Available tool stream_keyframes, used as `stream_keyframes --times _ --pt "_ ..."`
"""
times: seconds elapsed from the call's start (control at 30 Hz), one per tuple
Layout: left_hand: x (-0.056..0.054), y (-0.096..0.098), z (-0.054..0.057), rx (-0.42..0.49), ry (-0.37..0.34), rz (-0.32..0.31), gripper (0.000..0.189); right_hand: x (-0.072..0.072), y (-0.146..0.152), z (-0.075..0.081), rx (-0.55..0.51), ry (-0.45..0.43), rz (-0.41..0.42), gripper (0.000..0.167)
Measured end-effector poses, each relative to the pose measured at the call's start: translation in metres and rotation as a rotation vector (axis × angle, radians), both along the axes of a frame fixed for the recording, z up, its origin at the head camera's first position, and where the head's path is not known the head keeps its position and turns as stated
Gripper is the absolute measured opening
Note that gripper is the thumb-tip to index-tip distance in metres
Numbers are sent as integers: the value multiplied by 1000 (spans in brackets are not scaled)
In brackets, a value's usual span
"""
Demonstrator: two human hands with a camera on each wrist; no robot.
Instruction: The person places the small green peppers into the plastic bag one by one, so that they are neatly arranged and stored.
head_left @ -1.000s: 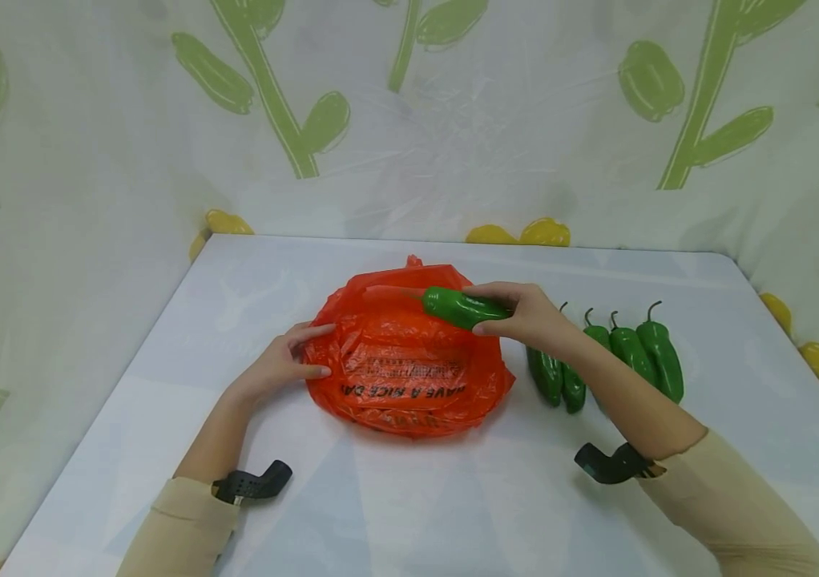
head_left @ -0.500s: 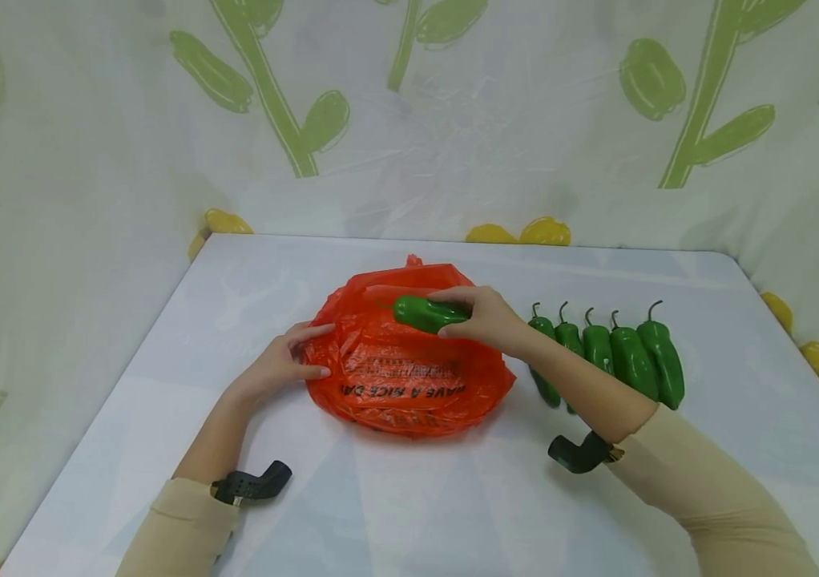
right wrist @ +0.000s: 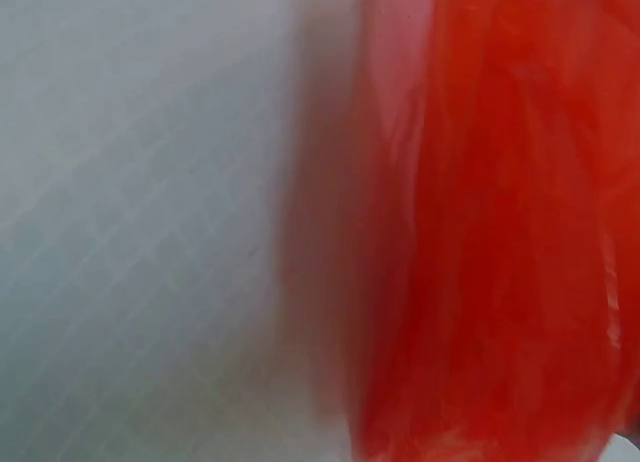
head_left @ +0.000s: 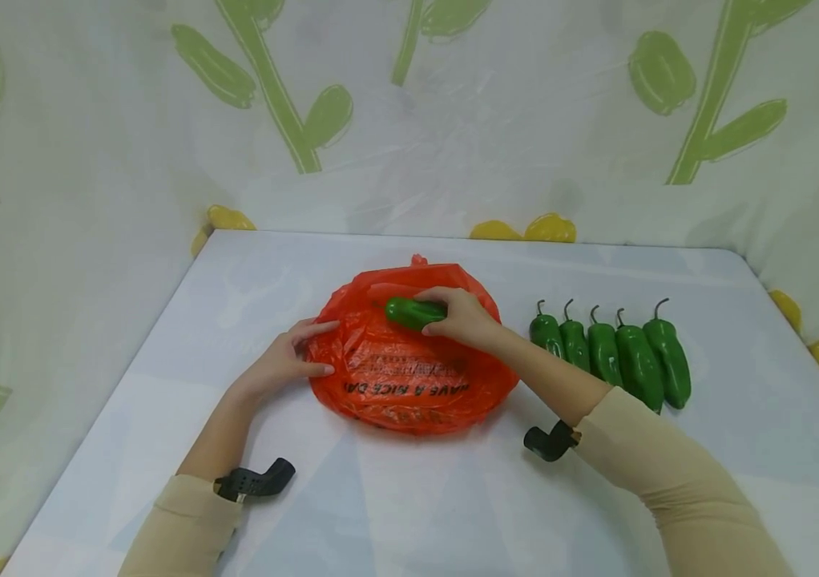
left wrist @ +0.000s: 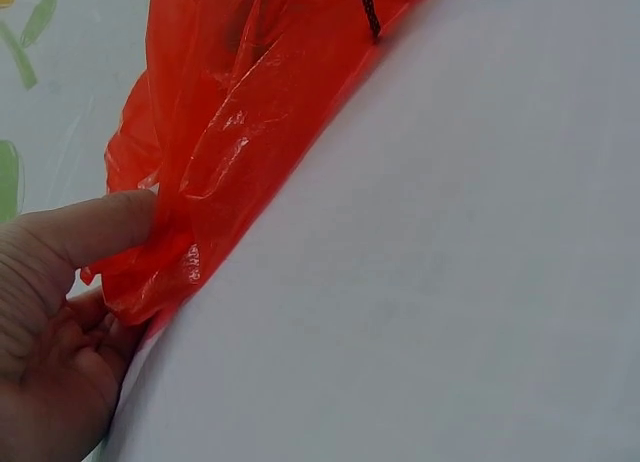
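A red plastic bag (head_left: pixel 409 401) with black lettering lies in mid-table, its mouth toward the back. My left hand (head_left: pixel 281 358) holds the bag's left edge; in the left wrist view the thumb (left wrist: pixel 105 227) lies on the red film, with curled fingers behind it. Over the bag's opening, my right hand (head_left: pixel 463 320) grips a green pepper (head_left: pixel 409 313) between thumb and fingers, its rounded end pointing left. The red bag (right wrist: pixel 520 232) fills the right half of the right wrist view, where neither hand nor pepper shows.
Several green peppers (head_left: pixel 639 365) lie side by side in a row to the right of the bag, stems toward the back. The right forearm covers part of the nearest ones. The white table (head_left: pixel 409 513) ends at a patterned backdrop (head_left: pixel 489 144) behind.
My right hand has carried the pepper leftward and slightly down over the bag's opening, and its forearm has swung left, uncovering more of the row. The left hand stays at the bag's edge.
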State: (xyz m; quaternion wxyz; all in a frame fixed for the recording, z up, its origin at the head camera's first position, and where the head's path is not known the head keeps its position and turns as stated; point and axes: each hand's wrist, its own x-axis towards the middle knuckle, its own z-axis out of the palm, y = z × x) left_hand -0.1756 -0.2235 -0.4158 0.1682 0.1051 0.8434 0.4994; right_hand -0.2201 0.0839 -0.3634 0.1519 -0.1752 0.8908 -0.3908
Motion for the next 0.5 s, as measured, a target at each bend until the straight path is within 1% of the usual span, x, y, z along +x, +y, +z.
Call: stream_keyframes --times 0.13,0.23,0.37,0.5 --pt "0 1 1 10 -11 2 65 -3 -3 -5 -2 5 13 48" --pt "1 1 1 13 -14 4 65 -5 -5 -8 7 13 5 46" --pt "1 1 1 15 -13 4 65 -7 -9 -10 27 43 -34 43" --pt "0 1 0 16 -13 3 66 -7 -12 -11 38 96 -61 39"
